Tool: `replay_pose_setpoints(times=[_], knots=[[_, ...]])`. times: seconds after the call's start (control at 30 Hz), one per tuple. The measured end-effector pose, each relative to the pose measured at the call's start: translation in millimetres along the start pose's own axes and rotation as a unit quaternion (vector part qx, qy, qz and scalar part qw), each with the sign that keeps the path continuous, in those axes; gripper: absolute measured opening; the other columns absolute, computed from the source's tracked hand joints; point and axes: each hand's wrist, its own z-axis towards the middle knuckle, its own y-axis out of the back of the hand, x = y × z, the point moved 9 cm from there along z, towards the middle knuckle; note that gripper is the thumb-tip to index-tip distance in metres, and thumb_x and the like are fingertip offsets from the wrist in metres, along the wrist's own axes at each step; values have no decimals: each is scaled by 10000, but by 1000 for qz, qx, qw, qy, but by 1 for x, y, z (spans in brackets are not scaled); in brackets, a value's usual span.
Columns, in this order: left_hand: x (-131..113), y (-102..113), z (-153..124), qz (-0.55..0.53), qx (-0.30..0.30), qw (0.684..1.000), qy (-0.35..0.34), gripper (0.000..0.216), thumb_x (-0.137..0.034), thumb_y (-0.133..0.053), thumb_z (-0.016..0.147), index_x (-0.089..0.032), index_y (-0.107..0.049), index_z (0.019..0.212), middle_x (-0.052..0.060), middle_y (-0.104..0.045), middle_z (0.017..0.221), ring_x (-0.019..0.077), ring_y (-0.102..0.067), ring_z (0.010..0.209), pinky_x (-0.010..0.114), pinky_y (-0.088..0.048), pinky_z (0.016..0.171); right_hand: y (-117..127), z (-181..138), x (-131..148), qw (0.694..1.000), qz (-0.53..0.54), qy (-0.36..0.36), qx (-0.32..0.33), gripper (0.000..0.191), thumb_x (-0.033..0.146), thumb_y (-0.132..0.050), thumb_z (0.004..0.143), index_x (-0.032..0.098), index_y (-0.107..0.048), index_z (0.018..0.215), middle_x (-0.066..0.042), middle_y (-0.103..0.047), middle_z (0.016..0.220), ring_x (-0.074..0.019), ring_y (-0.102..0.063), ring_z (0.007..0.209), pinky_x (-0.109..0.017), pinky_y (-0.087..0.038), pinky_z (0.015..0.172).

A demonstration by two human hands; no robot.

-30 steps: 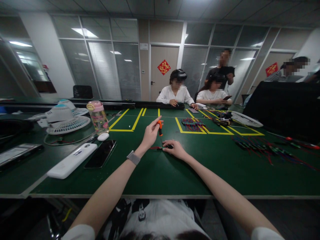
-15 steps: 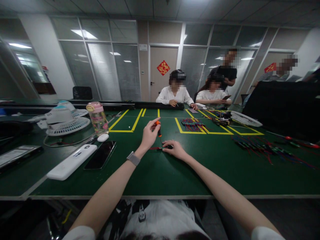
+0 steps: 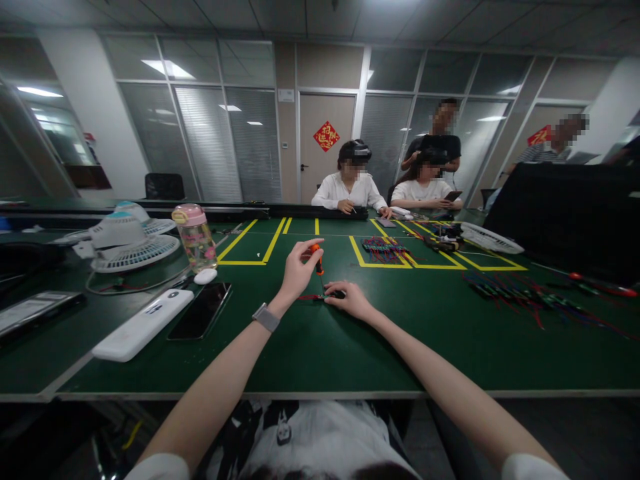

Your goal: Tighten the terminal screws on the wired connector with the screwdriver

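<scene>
My left hand [image 3: 299, 265], with a grey watch on the wrist, grips the orange and black handle of a screwdriver [image 3: 319, 261]. The screwdriver stands nearly upright, its tip down at a small green circuit board [image 3: 323, 297] with red wires running off to the left. Resting low on the table, my right hand [image 3: 353, 299] holds the board from the right side. A dark part shows between its thumb and fingers, too small to name. Where exactly the tip meets the board cannot be made out.
The green table [image 3: 300, 360] bears yellow tape outlines and bundles of wired boards [image 3: 385, 250] at the back right, with more boards [image 3: 525, 293] farther right. Leftward are a black phone [image 3: 201, 311], a white case [image 3: 143, 327], a bottle [image 3: 196, 237] and a fan [image 3: 135, 243]. People sit opposite.
The fingers of my left hand have shifted slightly on the screwdriver handle. My right hand and the board have stayed put. Behind the table, the standing person has moved a little left.
</scene>
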Motion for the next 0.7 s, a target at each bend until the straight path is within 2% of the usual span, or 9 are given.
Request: replay_pose_setpoints(times=[0.2, 0.27, 0.4, 0.57, 0.7], knots=[[3, -5, 2, -14, 23, 1000, 7, 332, -224, -459, 901, -219, -601, 1200, 62, -617, 1084, 146, -585, 972, 264, -470, 851, -1, 0, -1, 1000, -9, -1, 1, 147, 271, -700, 710, 224, -734, 846, -83, -708, 1071, -262, -610, 1101, -529, -245, 1087], [2, -7, 1, -30, 29, 999, 7, 331, -223, -483, 888, -204, -600, 1197, 61, -637, 1052, 146, -602, 939, 273, -474, 852, -1, 0, -1, 1000, -8, 0, 1, 147, 274, -698, 713, 223, -734, 846, -83, -708, 1071, -260, -611, 1098, -523, -251, 1086], [1, 0, 0, 3, -3, 1000, -1, 293, -271, -587, 830, -193, -654, 1105, 58, -614, 1004, 143, -608, 860, 256, -494, 788, -1, 0, 0, 1000, -5, -1, 2, 144, 263, -692, 719, 212, -733, 847, -90, -705, 1076, -253, -613, 1095, -498, -276, 1079], [3, 0, 0, 4, 6, 1000, 13, 322, -234, -451, 906, -218, -609, 1187, 60, -624, 1077, 151, -587, 986, 271, -467, 861, 0, 0, 1, 1000, -7, -3, 0, 147, 272, -694, 716, 217, -736, 846, -83, -705, 1077, -251, -614, 1092, -494, -270, 1082], [1, 0, 0, -10, 1, 1000, 3, 309, -248, -512, 878, -193, -626, 1159, 65, -630, 1035, 152, -607, 934, 266, -481, 836, 1, 0, 2, 1000, -3, -1, -2, 145, 263, -699, 707, 216, -737, 838, -83, -707, 1069, -249, -620, 1080, -477, -321, 1051]])
